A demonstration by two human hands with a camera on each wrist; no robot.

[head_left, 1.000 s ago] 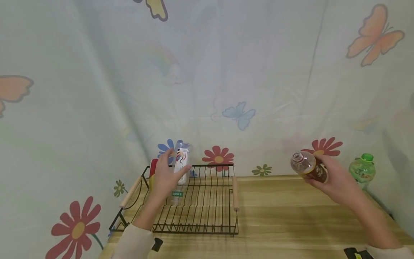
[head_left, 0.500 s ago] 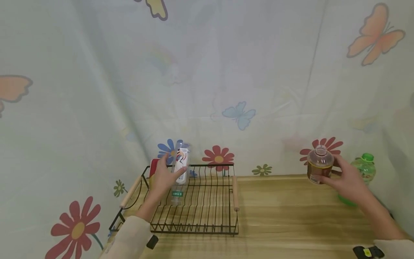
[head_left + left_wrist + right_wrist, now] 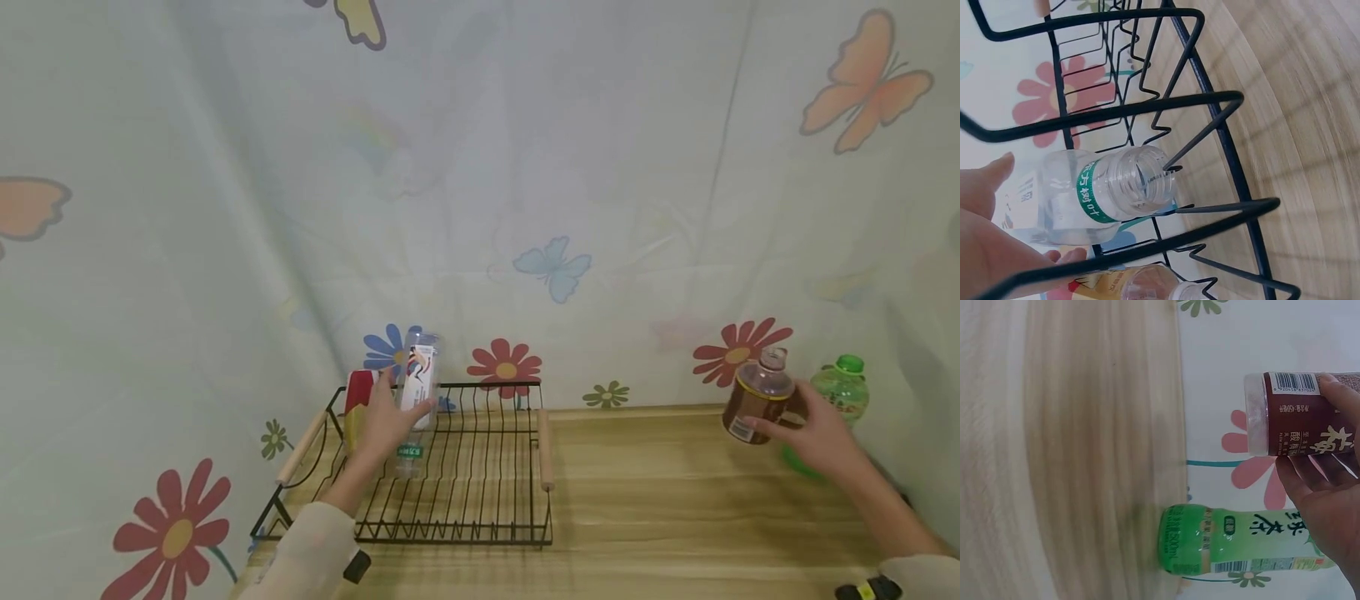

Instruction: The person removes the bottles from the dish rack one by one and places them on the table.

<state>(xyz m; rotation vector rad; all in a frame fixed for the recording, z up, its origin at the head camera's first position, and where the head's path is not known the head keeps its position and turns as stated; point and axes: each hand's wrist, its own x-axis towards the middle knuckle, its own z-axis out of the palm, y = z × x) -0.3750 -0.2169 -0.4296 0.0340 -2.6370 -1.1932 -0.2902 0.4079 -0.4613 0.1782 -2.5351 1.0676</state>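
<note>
A clear plastic bottle (image 3: 418,385) with a white label stands upside down in the black wire rack (image 3: 480,533). My left hand (image 3: 382,425) holds it from the left, thumb on one side and fingers on the other. Its open neck with a green band (image 3: 1094,192) rests among the wires in the left wrist view. At the right, my right hand (image 3: 821,433) grips an uncapped bottle with a brown label (image 3: 757,408), neck up and slightly tilted. In the right wrist view, that brown-labelled bottle's base is off the table.
A green bottle (image 3: 843,392) with a green cap stands upright behind my right hand. Inside the rack's left end leans a bottle with a red and yellow label (image 3: 360,400). Wooden handles (image 3: 545,450) flank the rack on the wooden table (image 3: 637,500). A patterned curtain hangs behind.
My right hand has moved right and turned the brown-labelled bottle from a leftward tilt to nearly upright, then lowered it slightly. The left hand and the clear bottle have barely moved.
</note>
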